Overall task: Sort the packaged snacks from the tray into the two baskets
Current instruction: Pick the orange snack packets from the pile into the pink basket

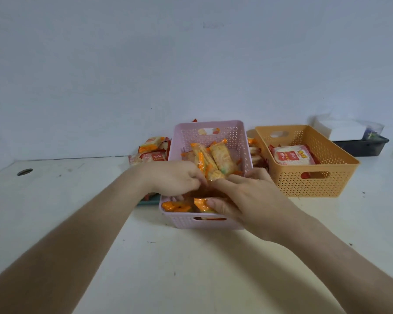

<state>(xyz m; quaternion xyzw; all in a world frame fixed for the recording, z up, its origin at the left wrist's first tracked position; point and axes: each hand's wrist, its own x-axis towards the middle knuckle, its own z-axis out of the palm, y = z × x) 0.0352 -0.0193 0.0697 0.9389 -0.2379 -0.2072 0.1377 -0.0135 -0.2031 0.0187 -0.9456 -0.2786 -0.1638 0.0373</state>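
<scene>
A pink basket (234,134) stands in the middle of the table, tilted up on a dark tray (149,201), and holds several orange-wrapped snack packs (220,158). Both my hands are inside its near end. My left hand (175,177) has its fingers curled on the orange packs at the middle. My right hand (243,196) grips an orange pack (201,205) against the front wall. An orange basket (327,182) to the right holds a red-and-white snack pack (293,156).
More snack packs (151,150) lie on the tray behind and to the left of the pink basket, and some between the two baskets (254,152). A dark bin (361,146) with white items sits at the back right. A round hole (24,171) is in the table's left.
</scene>
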